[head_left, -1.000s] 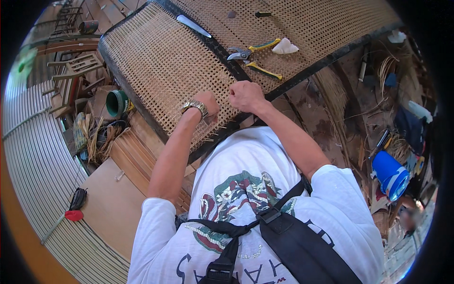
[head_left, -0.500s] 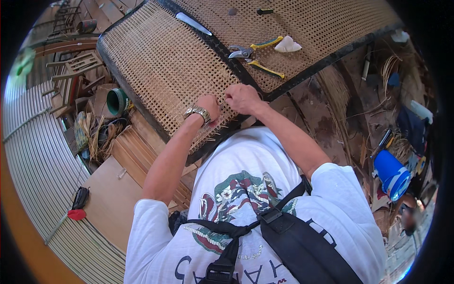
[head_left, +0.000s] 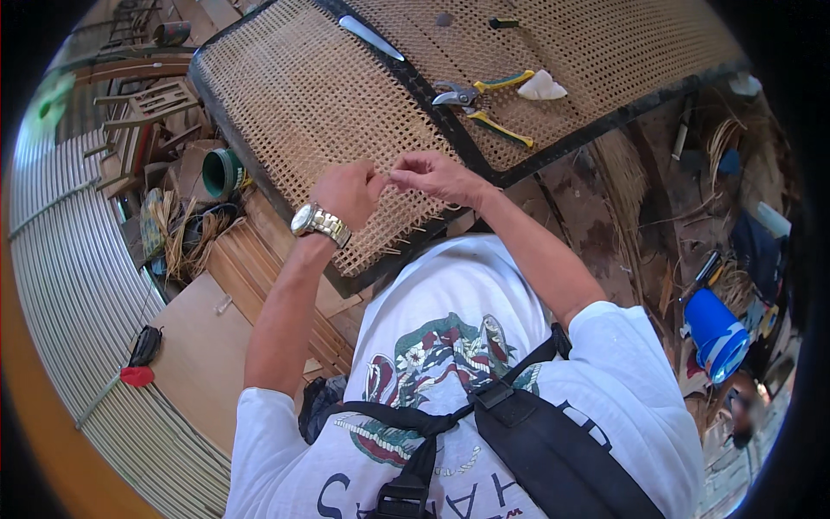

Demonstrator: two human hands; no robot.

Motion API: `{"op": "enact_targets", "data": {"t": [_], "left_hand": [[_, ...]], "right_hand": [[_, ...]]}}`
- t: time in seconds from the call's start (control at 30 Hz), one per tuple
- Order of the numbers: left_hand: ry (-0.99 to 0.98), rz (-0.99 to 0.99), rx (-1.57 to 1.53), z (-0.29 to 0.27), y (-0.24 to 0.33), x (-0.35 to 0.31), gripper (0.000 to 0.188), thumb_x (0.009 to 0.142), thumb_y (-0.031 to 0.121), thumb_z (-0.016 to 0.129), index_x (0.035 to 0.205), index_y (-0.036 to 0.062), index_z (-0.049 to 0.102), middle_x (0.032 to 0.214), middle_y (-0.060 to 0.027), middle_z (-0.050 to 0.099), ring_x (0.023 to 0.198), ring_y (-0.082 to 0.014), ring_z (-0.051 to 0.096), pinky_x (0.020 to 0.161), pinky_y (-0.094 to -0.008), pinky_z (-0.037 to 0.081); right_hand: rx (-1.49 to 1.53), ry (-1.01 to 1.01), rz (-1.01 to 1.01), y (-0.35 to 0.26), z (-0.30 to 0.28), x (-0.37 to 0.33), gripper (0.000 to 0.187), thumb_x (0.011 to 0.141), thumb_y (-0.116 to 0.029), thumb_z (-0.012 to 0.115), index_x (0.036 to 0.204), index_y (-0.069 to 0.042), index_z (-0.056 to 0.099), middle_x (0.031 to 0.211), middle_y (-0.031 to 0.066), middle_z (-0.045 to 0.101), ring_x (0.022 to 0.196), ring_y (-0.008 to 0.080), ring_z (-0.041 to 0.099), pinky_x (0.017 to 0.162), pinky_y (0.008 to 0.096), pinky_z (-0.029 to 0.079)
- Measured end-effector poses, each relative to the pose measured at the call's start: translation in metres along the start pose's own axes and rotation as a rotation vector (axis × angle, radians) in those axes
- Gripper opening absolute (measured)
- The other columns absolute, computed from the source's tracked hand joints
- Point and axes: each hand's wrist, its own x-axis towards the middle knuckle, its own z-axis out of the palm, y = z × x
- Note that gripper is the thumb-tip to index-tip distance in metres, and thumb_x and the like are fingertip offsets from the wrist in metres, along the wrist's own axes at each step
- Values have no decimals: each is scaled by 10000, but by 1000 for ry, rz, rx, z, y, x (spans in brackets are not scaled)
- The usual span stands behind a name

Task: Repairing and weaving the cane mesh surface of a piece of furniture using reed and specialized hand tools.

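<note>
In the lower centre, a white T-shirt (head_left: 467, 294) crossed by black straps (head_left: 536, 432) meets the near edge of a woven cane panel (head_left: 285, 95), which fills the upper centre inside a dark frame (head_left: 596, 134). The left hand (head_left: 346, 195) and right hand (head_left: 443, 179) are over the panel's near end, in the middle of the picture, fingertips close to each other. The right thumb and forefinger come together; whether either hand pinches a strand cannot be told. Pruning shears (head_left: 462, 94) lie spread on the cane at upper centre, just beside a white lump (head_left: 542, 86). Corrugated metal sheets (head_left: 86, 285) curve down the left side.

A green bucket (head_left: 223, 173) at left turns its mouth toward the view, its inside too dark to read. A blue bucket (head_left: 716, 333) lies tilted at lower right. A can (head_left: 171, 35) stands far off, upper left.

Since the previous frame, the left hand has moved leftward, its wristwatch (head_left: 321, 225) now showing its dial, and the right hand has uncurled; the shears remain on the cane.
</note>
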Motion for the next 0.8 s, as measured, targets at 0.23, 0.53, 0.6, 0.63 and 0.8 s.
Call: {"op": "enact_targets", "data": {"t": [0.23,0.53,0.6,0.63,0.8], "left_hand": [[-137,-183,-61,63,-14,16,268,935,244,539,989,33,695,934,-232,714,895,-407,691,807,-496,547],[-400,-144,262,46,29,38,287,913,212,584,1085,42,738,1082,-206,721,1020,-346,708,874,-440,573],[-340,-151,232,61,29,44,268,914,196,591,1033,10,743,1056,-247,709,1000,-373,704,861,-450,575],[-318,-158,219,69,27,46,265,909,189,592,1032,8,743,1055,-247,710,999,-374,704,866,-450,574],[-235,-182,15,82,3,38,317,926,266,556,953,9,739,966,-257,712,907,-393,707,810,-479,557]], "right_hand": [[-805,365,-45,18,-18,-8,214,781,-235,728,804,-22,714,897,179,651,879,306,653,812,382,523],[-980,448,-37,16,-12,-4,171,794,-167,654,756,-9,708,928,218,638,929,376,639,842,425,523],[-1019,452,-37,13,-11,-4,163,805,-162,664,776,-6,700,928,206,628,919,377,638,827,435,522],[-1107,345,-26,7,-10,-4,169,820,-169,664,785,-8,700,948,210,622,926,383,635,836,440,521],[-1326,143,-36,23,-8,2,197,850,-199,673,823,-5,695,1009,216,602,943,396,630,849,454,518]]}}
